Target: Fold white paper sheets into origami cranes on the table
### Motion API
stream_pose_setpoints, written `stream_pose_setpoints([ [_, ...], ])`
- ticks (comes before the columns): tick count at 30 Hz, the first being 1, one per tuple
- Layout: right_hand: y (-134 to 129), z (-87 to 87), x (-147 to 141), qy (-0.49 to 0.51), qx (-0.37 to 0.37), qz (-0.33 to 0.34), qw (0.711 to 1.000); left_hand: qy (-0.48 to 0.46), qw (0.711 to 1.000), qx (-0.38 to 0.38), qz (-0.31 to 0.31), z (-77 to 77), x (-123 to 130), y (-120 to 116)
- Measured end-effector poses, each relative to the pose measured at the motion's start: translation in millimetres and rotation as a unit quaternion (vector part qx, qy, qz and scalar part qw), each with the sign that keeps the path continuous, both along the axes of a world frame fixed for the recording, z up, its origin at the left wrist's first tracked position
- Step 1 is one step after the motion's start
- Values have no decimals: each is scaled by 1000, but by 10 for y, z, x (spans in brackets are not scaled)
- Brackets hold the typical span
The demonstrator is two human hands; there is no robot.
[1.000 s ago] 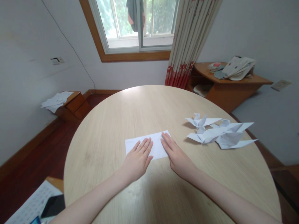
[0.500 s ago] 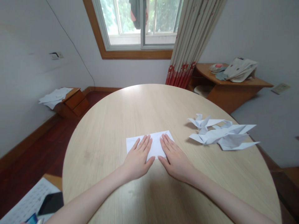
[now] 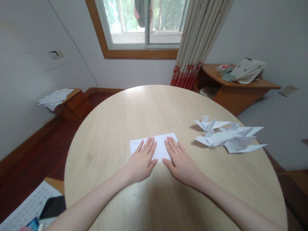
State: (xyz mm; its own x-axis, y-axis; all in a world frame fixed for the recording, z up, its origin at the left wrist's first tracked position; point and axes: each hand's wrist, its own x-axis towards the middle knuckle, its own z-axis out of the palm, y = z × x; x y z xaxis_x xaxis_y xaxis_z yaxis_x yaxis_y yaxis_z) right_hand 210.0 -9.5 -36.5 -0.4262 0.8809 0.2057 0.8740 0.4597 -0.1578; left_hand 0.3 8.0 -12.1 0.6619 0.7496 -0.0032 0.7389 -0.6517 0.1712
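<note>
A folded sheet of white paper (image 3: 159,148) lies flat on the round wooden table (image 3: 154,109) in front of me. My left hand (image 3: 142,158) rests palm down on its left part, fingers stretched out and pointing away from me. Across from it, my right hand (image 3: 180,160) lies flat over the right part of the paper with its fingers extended. A strip of paper shows between the two hands. Their thumbs point toward each other near the paper's front edge, a small gap apart. Both palms hide what is under them.
Several folded white paper birds (image 3: 227,136) sit in a cluster at the table's right. Lower left, a dark phone (image 3: 53,207) lies on a printed sheet (image 3: 31,205). A small cabinet (image 3: 78,104) and a corner desk (image 3: 228,78) stand beyond the table.
Both hands remain flat on the paper in nearly the same place. The whole view has shifted slightly; nothing was picked up or let go.
</note>
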Motion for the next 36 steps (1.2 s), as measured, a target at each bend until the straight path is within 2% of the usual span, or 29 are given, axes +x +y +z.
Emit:
stream_pose_setpoints([
  [9,54,82,172,20,-35,51,998,8,996,-73,-50,105,-194,82],
  [20,108,180,303,0,-96,71,993,15,988,-150,-43,132,-382,129],
  [29,137,205,405,16,-101,89,991,11,981,-190,-35,181,-517,181],
  [36,145,212,461,17,-80,102,992,-3,981,-191,-22,200,-671,223],
])
